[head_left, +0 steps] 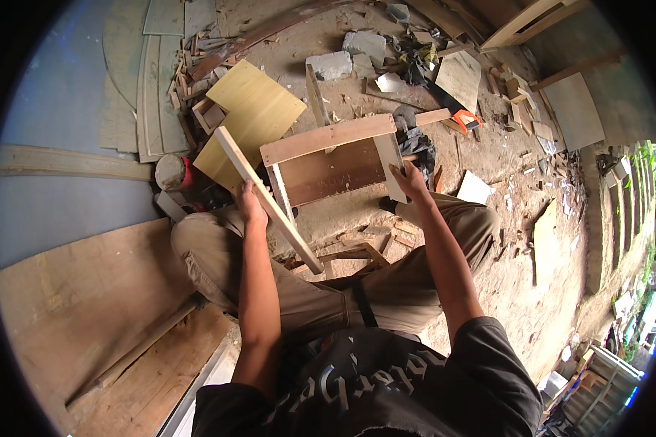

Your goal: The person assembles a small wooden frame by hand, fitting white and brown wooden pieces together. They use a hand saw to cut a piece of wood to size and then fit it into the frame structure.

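Observation:
My left hand (251, 204) is closed around a long pale wooden strip (288, 231), which slants from upper left down toward my lap. My right hand (412, 180) grips the right side of a small wooden frame (329, 140) in front of my knees. The frame has a slightly curved top rail, two upright sides and a brown panel (328, 175) between them. The strip crosses close to the frame's left side; whether they touch, I cannot tell. Part of the right fingers is hidden behind the frame's side.
A yellowish board (259, 116) lies beyond the strip, near a red-and-white bucket (172, 173). An orange-handled saw (465, 120) rests right of the frame. Concrete blocks (329, 65) lie farther off. Wood scraps (375, 244) litter the ground between my legs. Large plywood (87, 284) stands at left.

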`<state>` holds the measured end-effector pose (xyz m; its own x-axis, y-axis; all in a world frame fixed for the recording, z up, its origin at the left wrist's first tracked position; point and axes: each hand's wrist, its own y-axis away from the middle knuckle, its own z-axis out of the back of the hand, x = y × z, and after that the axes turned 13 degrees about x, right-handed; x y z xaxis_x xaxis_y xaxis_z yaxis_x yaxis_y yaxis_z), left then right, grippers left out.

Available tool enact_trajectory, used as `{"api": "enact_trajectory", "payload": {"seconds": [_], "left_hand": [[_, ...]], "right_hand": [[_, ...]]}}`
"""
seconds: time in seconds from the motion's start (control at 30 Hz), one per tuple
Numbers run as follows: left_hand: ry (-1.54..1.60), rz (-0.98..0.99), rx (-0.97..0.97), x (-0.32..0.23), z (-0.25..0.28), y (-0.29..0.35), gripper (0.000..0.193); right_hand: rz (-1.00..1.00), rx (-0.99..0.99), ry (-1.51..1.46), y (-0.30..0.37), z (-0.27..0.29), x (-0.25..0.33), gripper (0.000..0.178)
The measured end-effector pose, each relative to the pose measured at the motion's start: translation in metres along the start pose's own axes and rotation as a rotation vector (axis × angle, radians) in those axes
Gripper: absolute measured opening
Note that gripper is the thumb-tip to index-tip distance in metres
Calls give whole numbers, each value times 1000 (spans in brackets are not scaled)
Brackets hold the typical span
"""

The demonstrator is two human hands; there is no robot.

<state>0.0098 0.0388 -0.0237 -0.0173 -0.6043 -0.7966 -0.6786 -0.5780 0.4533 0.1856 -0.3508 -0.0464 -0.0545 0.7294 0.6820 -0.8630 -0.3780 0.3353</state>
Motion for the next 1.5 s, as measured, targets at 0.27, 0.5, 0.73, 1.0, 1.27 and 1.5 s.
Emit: {"api": "enact_trajectory", "payload": {"seconds": [0.27,0.5,0.73,1.0,1.27,1.5], "left_hand": [[-1071,-284,-59,1,-28,35,62],[-1024,-241,-23,-14,-21,26,43],[-951,-326,69,-5,-7,1,53],[-668,-102,235,-5,-4,9,53],[-677,-240,300,4,-1,13,69],[-914,-204,290,-11,-6,24,68]], "right_hand": [[46,-159,145,-3,-8,26,34],[195,-181,137,-8,4,50,30],[115,-233,158,-30,-19,36,33],[73,-160,57,-32,-16,28,31],[129,-169,98,-26,-13,35,30],[117,-133,6,-20,-14,47,27]]}}
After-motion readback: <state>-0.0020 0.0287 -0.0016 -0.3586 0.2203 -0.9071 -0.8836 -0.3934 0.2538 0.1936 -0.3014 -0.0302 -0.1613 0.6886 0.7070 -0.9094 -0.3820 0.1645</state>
